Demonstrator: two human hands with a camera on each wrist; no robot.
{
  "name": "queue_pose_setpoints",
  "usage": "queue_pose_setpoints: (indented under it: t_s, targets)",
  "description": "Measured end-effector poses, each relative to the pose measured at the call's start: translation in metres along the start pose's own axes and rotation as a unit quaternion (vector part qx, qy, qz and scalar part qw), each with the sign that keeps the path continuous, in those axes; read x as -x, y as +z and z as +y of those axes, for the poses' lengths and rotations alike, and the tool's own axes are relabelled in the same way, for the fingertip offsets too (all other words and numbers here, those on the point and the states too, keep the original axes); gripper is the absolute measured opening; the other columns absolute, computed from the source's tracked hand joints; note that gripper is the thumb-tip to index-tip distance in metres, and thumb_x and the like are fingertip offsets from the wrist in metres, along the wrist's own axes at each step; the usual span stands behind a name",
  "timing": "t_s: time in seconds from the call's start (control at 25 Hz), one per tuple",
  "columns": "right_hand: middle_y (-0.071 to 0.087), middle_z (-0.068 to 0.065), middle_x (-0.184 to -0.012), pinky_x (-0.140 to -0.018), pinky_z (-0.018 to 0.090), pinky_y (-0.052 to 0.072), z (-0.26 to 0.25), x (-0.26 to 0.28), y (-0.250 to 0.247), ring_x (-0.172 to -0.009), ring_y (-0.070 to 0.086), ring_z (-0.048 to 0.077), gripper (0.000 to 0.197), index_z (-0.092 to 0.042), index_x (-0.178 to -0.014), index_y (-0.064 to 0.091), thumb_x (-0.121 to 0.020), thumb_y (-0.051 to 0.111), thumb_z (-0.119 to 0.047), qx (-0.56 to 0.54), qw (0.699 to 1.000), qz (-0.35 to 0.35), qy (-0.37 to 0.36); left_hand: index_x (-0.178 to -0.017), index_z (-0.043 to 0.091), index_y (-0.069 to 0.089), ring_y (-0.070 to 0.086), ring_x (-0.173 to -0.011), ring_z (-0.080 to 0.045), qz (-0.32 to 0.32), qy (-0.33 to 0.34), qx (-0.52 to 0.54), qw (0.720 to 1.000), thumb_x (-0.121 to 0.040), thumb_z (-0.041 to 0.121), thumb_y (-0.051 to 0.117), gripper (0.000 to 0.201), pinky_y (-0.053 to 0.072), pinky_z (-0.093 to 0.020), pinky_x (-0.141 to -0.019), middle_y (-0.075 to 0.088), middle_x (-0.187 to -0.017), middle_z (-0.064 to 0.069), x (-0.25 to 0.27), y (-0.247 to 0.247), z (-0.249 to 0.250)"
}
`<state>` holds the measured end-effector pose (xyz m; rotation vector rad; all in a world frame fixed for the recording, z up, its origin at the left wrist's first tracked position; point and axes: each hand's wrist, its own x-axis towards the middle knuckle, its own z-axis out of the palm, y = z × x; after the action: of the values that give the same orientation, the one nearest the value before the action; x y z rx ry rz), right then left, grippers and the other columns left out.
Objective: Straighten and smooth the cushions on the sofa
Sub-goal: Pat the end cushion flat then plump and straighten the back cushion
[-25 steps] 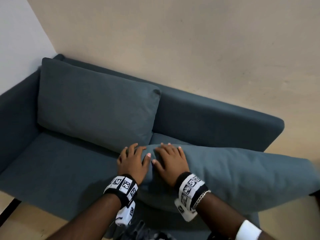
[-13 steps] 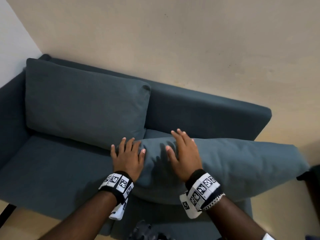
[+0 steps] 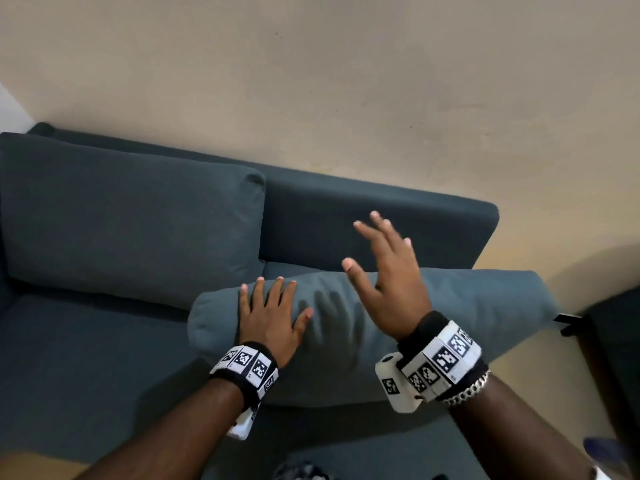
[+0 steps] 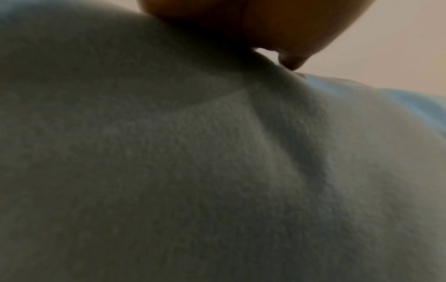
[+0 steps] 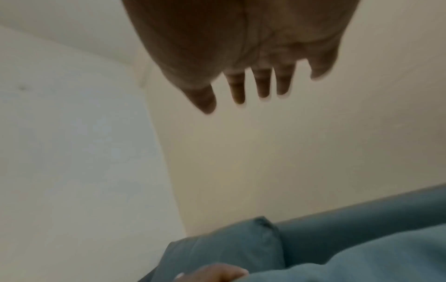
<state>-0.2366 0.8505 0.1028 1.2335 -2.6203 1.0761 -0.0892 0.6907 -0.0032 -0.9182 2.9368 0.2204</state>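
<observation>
A dark teal sofa (image 3: 381, 220) carries two matching cushions. One cushion (image 3: 131, 223) leans upright against the backrest on the left. The other cushion (image 3: 485, 306) lies flat across the seat on the right, its right end past the sofa's edge. My left hand (image 3: 273, 313) rests flat on that lying cushion's left end, fingers spread; the left wrist view shows only the cushion fabric (image 4: 193, 171) pressed close. My right hand (image 3: 384, 265) is lifted above the cushion, fingers straight and spread, holding nothing; it casts a shadow on the fabric. In the right wrist view the right hand (image 5: 251, 82) hangs in the air above the upright cushion (image 5: 229, 246).
A beige wall (image 3: 346, 81) runs behind the sofa, meeting a white wall (image 3: 7, 105) at the far left. A dark piece of furniture (image 3: 609, 341) stands just past the sofa's right end. The sofa seat (image 3: 86, 358) left of my hands is bare.
My right hand has lifted off the lying cushion and moved right and up. The left hand has stayed flat on the cushion's left end. The head view has shifted right.
</observation>
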Motion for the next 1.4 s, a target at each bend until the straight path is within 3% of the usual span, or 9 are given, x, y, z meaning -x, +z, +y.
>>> queue_pose_setpoints:
  t_s: [0.08, 0.24, 0.48, 0.64, 0.84, 0.96, 1.04, 1.28, 1.4]
  targets:
    - [0.018, 0.000, -0.172, -0.130, 0.044, 0.000, 0.026, 0.016, 0.001, -0.161, 0.007, 0.022, 0.059, -0.027, -0.161, 0.032, -0.106, 0.037, -0.049, 0.076, 0.995, 0.053, 0.025, -0.157, 0.030, 0.030, 0.018, -0.154, -0.036, -0.004, -0.009, -0.004, 1.000, -0.095, 0.069, 0.014, 0.076, -0.005, -0.060, -0.123, 0.032, -0.165, -0.001, -0.004, -0.001, 0.008]
    - [-0.003, -0.003, -0.175, -0.127, 0.056, -0.007, 0.087, 0.062, 0.044, -0.158, -0.015, 0.019, 0.088, -0.035, -0.165, 0.000, -0.087, -0.017, -0.074, 0.239, 0.892, -0.362, 0.130, -0.156, 0.033, 0.029, 0.018, -0.155, -0.028, -0.033, 0.012, -0.042, 0.999, -0.092, 0.066, 0.006, 0.076, -0.005, -0.065, -0.121, 0.031, -0.165, 0.003, -0.005, 0.005, 0.022]
    - [0.013, 0.008, -0.173, -0.128, 0.046, -0.009, 0.083, 0.050, -0.023, -0.161, 0.000, 0.028, 0.068, -0.024, -0.160, 0.031, -0.098, 0.044, -0.049, 0.130, 0.986, 0.091, 0.042, -0.161, 0.033, 0.018, 0.010, -0.156, -0.031, -0.032, -0.014, -0.025, 0.999, -0.092, 0.072, 0.003, 0.080, -0.008, -0.068, -0.118, 0.020, -0.169, 0.001, -0.011, 0.001, 0.055]
    - [-0.005, -0.003, -0.175, -0.126, 0.060, -0.004, 0.145, 0.063, -0.022, -0.158, -0.018, 0.023, 0.075, -0.036, -0.165, 0.004, -0.098, 0.008, -0.071, 0.275, 0.879, -0.375, 0.109, -0.162, 0.034, 0.005, -0.001, -0.157, -0.034, -0.065, 0.022, -0.045, 0.997, -0.093, 0.077, 0.009, 0.081, -0.009, -0.071, -0.116, 0.005, -0.172, -0.001, -0.014, 0.008, 0.099]
    - [0.020, 0.000, -0.172, -0.130, 0.043, 0.001, 0.147, 0.042, -0.083, -0.161, 0.007, 0.021, 0.060, -0.026, -0.159, 0.036, -0.102, 0.044, -0.045, 0.091, 0.991, 0.082, 0.052, -0.161, 0.036, -0.004, -0.008, -0.157, -0.033, -0.063, 0.026, -0.023, 0.997, -0.093, 0.078, 0.011, 0.081, -0.010, -0.069, -0.117, -0.007, -0.171, 0.001, -0.020, 0.007, 0.141]
    - [-0.002, -0.003, -0.175, -0.127, 0.057, -0.006, 0.192, 0.067, -0.061, -0.155, -0.023, 0.020, 0.089, -0.035, -0.165, 0.002, -0.088, -0.019, -0.074, 0.277, 0.921, -0.265, 0.066, -0.161, 0.038, -0.005, -0.009, -0.157, -0.030, -0.077, 0.070, -0.010, 0.994, -0.095, 0.076, 0.017, 0.080, -0.007, -0.067, -0.120, -0.009, -0.171, 0.002, -0.024, 0.009, 0.165]
    - [-0.003, -0.004, -0.175, -0.126, 0.059, -0.005, 0.214, 0.061, -0.069, -0.158, -0.018, 0.020, 0.090, -0.036, -0.165, 0.001, -0.087, -0.014, -0.079, 0.266, 0.890, -0.350, 0.117, -0.161, 0.037, -0.004, -0.009, -0.157, -0.029, -0.079, 0.093, -0.017, 0.992, -0.094, 0.076, 0.018, 0.080, -0.006, -0.067, -0.120, -0.008, -0.171, 0.003, -0.026, 0.011, 0.187]
    - [0.019, 0.001, -0.172, -0.130, 0.043, 0.005, 0.206, 0.047, -0.153, -0.161, 0.009, 0.020, 0.064, -0.020, -0.162, 0.028, -0.104, 0.040, -0.046, 0.030, 0.985, 0.167, 0.026, -0.159, 0.039, -0.014, -0.015, -0.156, -0.034, -0.066, 0.073, -0.022, 0.995, -0.086, 0.087, 0.017, 0.092, -0.012, -0.068, -0.118, -0.010, -0.171, -0.002, -0.020, 0.020, 0.233]
    - [-0.016, 0.000, -0.172, -0.127, 0.057, -0.002, 0.242, 0.080, -0.113, -0.159, -0.017, 0.026, 0.093, -0.025, -0.165, -0.006, -0.089, -0.013, -0.078, 0.241, 0.939, -0.229, 0.086, -0.160, 0.038, -0.010, -0.008, -0.157, -0.032, -0.058, 0.071, -0.025, 0.995, -0.087, 0.086, 0.021, 0.092, -0.007, -0.066, -0.120, -0.007, -0.171, -0.003, -0.019, 0.023, 0.248]
